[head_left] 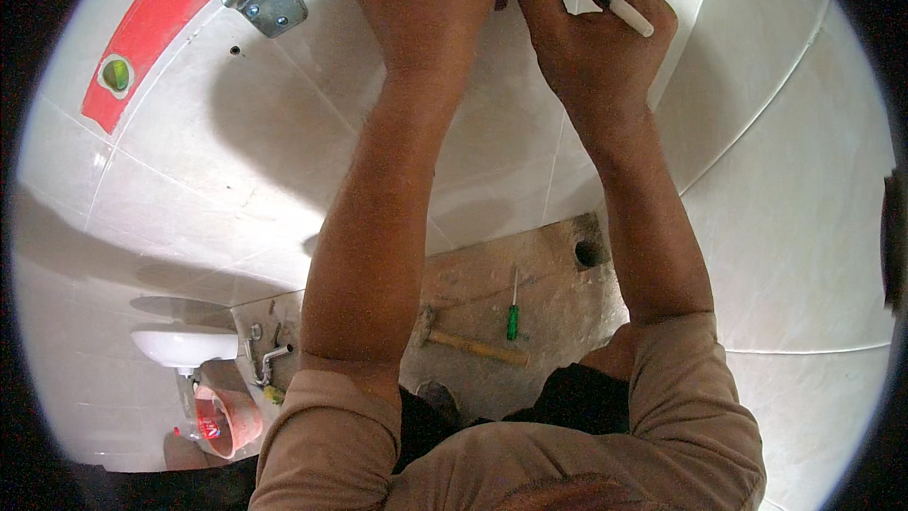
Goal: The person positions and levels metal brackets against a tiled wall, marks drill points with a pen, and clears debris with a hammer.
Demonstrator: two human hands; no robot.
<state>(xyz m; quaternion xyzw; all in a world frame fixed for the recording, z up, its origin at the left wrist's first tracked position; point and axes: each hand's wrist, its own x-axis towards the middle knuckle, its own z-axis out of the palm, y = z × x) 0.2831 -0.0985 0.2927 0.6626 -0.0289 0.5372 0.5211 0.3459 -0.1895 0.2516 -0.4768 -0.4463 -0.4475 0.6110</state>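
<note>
Right hand (605, 47) pinches a black, white-ended pen-shaped tool (617, 8) between thumb and fingers, near top edge of view, over tiled wall (515, 85). Long axis diagonal: white end points lower right, dark end upper left, partly finger-covered. Left hand (426, 9) curled; can't tell what it grips.

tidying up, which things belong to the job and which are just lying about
Probably the job:
dark white-ended pen-like tool
silver metal bracket
long red level

Probably lying about:
green-handled screwdriver
wooden-handled hammer
round pink bucket
</note>
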